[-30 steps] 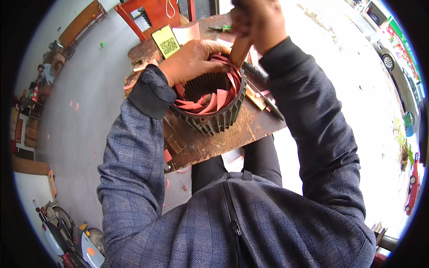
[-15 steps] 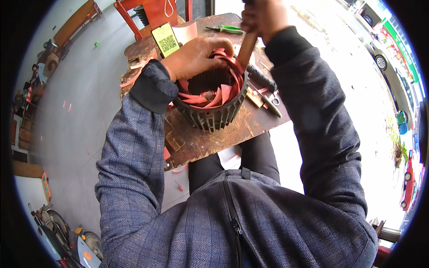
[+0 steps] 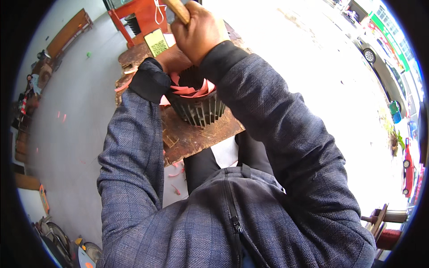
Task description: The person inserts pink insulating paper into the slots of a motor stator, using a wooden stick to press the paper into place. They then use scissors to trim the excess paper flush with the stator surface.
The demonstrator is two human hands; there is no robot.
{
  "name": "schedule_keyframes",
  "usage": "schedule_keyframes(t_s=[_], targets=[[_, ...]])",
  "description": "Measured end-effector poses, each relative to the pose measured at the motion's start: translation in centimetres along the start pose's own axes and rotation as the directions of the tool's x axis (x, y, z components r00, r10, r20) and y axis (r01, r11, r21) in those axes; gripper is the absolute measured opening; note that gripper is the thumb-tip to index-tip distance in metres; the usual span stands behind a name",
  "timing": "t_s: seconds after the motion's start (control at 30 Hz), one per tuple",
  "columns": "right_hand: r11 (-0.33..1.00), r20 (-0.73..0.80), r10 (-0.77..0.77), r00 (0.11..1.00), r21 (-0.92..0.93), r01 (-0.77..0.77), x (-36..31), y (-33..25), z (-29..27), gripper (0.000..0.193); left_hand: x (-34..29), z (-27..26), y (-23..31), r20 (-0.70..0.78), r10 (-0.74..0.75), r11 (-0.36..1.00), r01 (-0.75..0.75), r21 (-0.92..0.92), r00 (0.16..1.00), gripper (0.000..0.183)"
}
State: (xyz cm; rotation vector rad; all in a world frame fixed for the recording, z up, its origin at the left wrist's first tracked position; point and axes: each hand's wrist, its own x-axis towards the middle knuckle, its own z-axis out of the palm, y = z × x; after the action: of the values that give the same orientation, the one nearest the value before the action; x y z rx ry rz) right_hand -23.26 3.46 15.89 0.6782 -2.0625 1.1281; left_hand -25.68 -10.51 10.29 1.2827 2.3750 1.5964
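Before me on the worn wooden table (image 3: 203, 140) stands a dark, finned motor housing (image 3: 199, 111). Pink-red paper strips (image 3: 194, 92) line its open top and fold inward around the dark bore. My left hand (image 3: 175, 59) reaches to the far left of the rim; its fingers are hidden behind my right hand. Closed around a wooden stick (image 3: 178, 10), my right hand (image 3: 199, 33) is above the housing's far side. The stick's upper end runs out of view at the top, so I cannot tell whether it is a tool's handle.
A phone (image 3: 156, 42) with a yellow lit screen leans behind my left hand. An orange-red chair (image 3: 145, 20) stands beyond the table. Pink scraps (image 3: 175, 190) lie on the floor. Parked cars (image 3: 386, 71) line the right; a motorbike (image 3: 56, 236) is at lower left.
My right hand has swung left and closer with the stick, whose end no longer rests at the housing's right rim. My right forearm now covers the tools on the table's right.
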Motion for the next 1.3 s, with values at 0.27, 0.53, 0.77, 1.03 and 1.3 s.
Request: schedule_keyframes(t_s=[0.27,0.53,0.77,1.03,1.3], targets=[[0.967,-0.133,0.184,0.974,0.203,-0.155,1.5,-0.2,-5.8,0.018,2.2,-1.0,-0.4,0.24,-0.109,0.993,0.093,0.077,0.965,0.022],[0.995,0.068,0.06,0.996,-0.08,-0.054,-0.4,-0.4,1.0,0.047,0.5,-1.4,1.1,0.142,-0.244,0.968,0.25,-0.025,0.959,0.025],[0.776,0.71,-0.01,0.704,0.45,-0.443,2.7,0.4,-12.2,0.052,1.9,-0.6,0.0,0.207,-0.243,0.97,0.231,0.079,0.948,0.026],[0.522,0.65,-0.227,0.725,0.71,-0.473,1.1,7.8,-10.6,0.03,1.8,-1.1,-1.1,0.186,-0.057,0.994,0.038,0.105,0.981,0.022],[0.299,0.618,-0.105,0.779,0.767,-0.568,0.2,8.7,-10.1,0.04,1.5,-0.7,-1.3,0.162,-0.076,0.987,0.051,0.154,0.984,0.021]])
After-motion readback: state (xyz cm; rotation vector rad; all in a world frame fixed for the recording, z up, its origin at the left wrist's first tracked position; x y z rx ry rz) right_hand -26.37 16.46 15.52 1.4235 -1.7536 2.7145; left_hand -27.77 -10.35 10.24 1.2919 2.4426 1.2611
